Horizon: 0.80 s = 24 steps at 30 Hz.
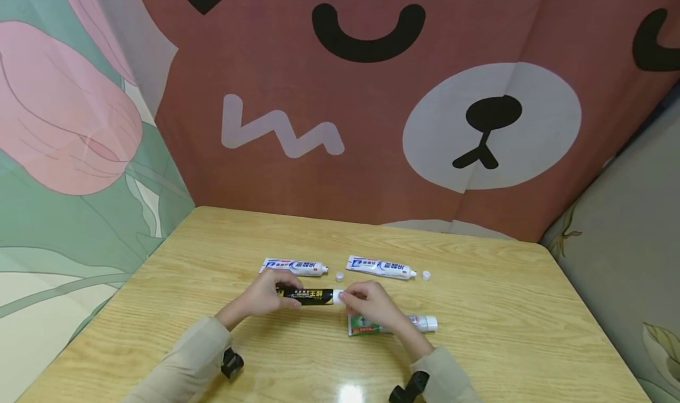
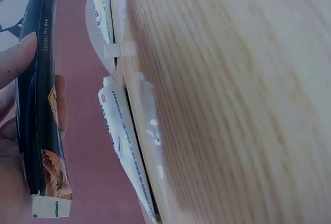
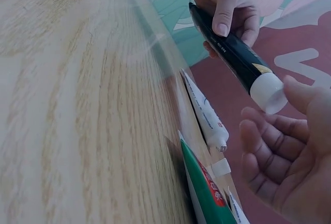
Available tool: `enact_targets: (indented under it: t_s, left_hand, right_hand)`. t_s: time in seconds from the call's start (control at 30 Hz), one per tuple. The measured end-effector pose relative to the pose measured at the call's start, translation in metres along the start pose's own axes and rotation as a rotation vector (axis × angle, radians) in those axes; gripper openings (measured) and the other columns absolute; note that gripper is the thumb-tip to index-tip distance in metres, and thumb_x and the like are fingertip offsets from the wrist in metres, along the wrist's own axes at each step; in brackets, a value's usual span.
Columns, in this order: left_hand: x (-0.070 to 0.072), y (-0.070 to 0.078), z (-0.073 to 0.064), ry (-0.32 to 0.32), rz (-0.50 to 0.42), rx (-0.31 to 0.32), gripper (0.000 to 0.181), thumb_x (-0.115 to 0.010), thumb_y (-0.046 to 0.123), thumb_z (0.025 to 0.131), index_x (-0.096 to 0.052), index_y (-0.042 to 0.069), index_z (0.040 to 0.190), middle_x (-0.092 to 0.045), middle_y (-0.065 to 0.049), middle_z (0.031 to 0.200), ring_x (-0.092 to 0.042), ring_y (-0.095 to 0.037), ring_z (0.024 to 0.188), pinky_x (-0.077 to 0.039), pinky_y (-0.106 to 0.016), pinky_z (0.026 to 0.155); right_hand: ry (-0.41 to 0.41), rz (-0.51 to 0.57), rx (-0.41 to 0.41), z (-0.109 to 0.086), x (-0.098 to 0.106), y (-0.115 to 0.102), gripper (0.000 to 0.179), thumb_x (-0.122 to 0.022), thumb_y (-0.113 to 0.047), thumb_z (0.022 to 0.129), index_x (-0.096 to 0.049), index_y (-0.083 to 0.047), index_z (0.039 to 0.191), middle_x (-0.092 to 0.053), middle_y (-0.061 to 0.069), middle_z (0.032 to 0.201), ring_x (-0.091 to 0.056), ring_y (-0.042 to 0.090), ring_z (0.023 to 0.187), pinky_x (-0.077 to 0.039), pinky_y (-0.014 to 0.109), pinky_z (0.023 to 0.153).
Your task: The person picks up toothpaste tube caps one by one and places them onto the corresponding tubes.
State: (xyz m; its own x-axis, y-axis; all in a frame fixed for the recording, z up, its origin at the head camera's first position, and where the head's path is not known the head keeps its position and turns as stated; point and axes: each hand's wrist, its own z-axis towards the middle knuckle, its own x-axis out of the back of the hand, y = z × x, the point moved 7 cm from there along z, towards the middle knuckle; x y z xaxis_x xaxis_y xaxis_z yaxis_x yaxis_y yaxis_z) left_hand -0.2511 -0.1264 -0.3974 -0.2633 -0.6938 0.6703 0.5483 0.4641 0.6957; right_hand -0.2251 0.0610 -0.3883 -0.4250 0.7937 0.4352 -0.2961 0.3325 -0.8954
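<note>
A black toothpaste tube (image 1: 314, 297) is raised over the table, lying level in the head view. My left hand (image 1: 264, 295) grips its body, thumb on the near side and fingers behind, as the left wrist view shows. At the tube's right end is a white cap (image 3: 268, 93), still on the tube. The thumb and fingertips of my right hand (image 1: 374, 302) pinch this cap at its end. Under my right hand and forearm lies a green and white toothpaste tube (image 1: 365, 326), capped and partly hidden.
Farther back on the wooden table (image 1: 510, 320) lie two uncapped white toothpaste tubes, a left one (image 1: 294, 266) and a right one (image 1: 379, 267). By their nozzles sit a small white cap (image 1: 339, 277) and another cap (image 1: 427, 275). Behind the table hangs a printed cloth (image 1: 372, 173).
</note>
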Motion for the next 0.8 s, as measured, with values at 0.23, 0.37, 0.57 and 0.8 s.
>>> enact_targets:
  t_s: [0.23, 0.37, 0.57, 0.8]
  left_hand:
    - [0.0, 0.002, 0.0, -0.008, -0.011, 0.002, 0.027, -0.079, 0.014, 0.068, -0.068, 0.005, 0.091, -0.066, -0.003, 0.088, -0.06, -0.017, 0.081, -0.049, -0.029, 0.072]
    - [0.0, 0.002, -0.002, -0.004, -0.005, 0.001, 0.027, -0.079, 0.014, 0.068, -0.068, 0.006, 0.091, -0.066, -0.002, 0.088, -0.06, -0.015, 0.08, -0.049, -0.028, 0.072]
    - [0.0, 0.002, -0.001, -0.003, -0.001, -0.002, 0.025, -0.079, 0.014, 0.068, -0.068, 0.007, 0.09, -0.066, 0.001, 0.087, -0.059, -0.012, 0.079, -0.048, -0.027, 0.072]
    - [0.0, 0.002, 0.001, -0.004, 0.007, -0.007, 0.024, -0.079, 0.016, 0.069, -0.068, 0.009, 0.09, -0.066, 0.002, 0.087, -0.059, -0.011, 0.08, -0.048, -0.027, 0.071]
  right_hand:
    - [-0.012, -0.013, -0.029, -0.003, -0.001, 0.002, 0.028, -0.049, -0.013, 0.094, -0.062, 0.011, 0.09, -0.062, 0.021, 0.072, -0.06, 0.038, 0.064, -0.052, 0.04, 0.059]
    - [0.006, -0.024, 0.021, -0.001, 0.001, 0.01, 0.028, -0.06, -0.009, 0.087, -0.058, 0.01, 0.108, -0.064, 0.014, 0.084, -0.061, 0.025, 0.072, -0.051, 0.028, 0.065]
    - [0.006, -0.029, 0.01, 0.009, -0.004, 0.037, 0.025, -0.055, -0.02, 0.091, -0.066, 0.001, 0.085, -0.063, 0.009, 0.071, -0.059, 0.022, 0.063, -0.051, 0.03, 0.058]
    - [0.06, -0.019, -0.001, 0.009, -0.001, 0.034, 0.037, -0.046, -0.024, 0.096, -0.064, 0.004, 0.079, -0.062, 0.012, 0.068, -0.059, 0.023, 0.059, -0.051, 0.03, 0.056]
